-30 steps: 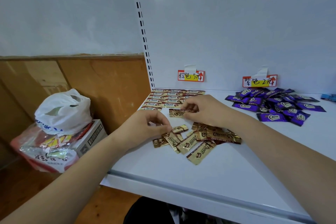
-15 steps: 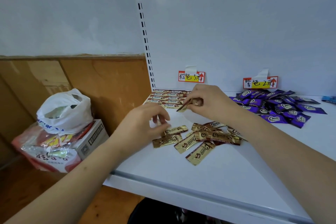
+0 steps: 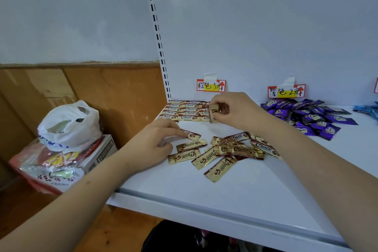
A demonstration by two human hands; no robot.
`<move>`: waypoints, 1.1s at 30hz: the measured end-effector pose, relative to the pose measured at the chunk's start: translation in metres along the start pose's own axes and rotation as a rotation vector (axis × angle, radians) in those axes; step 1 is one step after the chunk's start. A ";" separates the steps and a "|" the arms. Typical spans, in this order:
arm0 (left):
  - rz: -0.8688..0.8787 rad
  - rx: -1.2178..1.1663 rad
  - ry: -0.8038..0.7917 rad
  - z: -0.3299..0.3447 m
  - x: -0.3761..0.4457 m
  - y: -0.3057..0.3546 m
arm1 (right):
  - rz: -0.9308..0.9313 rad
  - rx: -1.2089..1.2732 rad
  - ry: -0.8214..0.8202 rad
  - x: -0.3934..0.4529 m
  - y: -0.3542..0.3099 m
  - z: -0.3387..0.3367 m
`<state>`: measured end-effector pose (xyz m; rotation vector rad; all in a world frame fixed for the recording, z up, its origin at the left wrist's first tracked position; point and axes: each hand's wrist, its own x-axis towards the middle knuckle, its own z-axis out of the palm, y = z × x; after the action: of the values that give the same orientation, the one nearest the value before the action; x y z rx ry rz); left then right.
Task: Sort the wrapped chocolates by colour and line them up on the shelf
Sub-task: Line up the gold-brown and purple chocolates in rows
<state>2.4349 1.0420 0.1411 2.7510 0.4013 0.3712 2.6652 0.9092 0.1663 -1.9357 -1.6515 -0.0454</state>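
On the white shelf (image 3: 204,190), gold-brown wrapped chocolates lie in neat rows (image 3: 184,109) at the back left. A loose heap of the same gold chocolates (image 3: 235,149) lies in the middle. My right hand (image 3: 235,111) pinches one gold chocolate (image 3: 213,113) upright at the right end of the rows. My left hand (image 3: 155,141) rests on the shelf, its fingertips touching a gold chocolate (image 3: 191,134) at the heap's left edge. A pile of purple chocolates (image 3: 311,116) lies at the back right.
Two price labels (image 3: 211,85) (image 3: 286,91) are taped to the back panel. Blue wrappers (image 3: 368,109) show at the far right edge. Left of the shelf, a white plastic bag (image 3: 67,125) sits on a cardboard box (image 3: 102,149) with snack packets.
My right hand carried its gold chocolate back to the end of the rows. My left hand moved right and lowered its fingers onto a chocolate at the heap's edge.
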 end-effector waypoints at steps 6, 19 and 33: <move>0.030 0.065 0.007 0.007 0.018 0.003 | -0.033 -0.111 -0.053 0.003 0.006 0.000; 0.020 0.092 0.115 0.019 0.018 -0.001 | 0.009 -0.090 -0.301 -0.001 0.007 0.002; -0.130 0.169 0.334 0.020 0.017 -0.008 | -0.019 -0.071 -0.150 0.003 0.002 0.020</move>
<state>2.4551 1.0491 0.1237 2.8052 0.7219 0.7996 2.6611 0.9204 0.1504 -2.0191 -1.7873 0.0357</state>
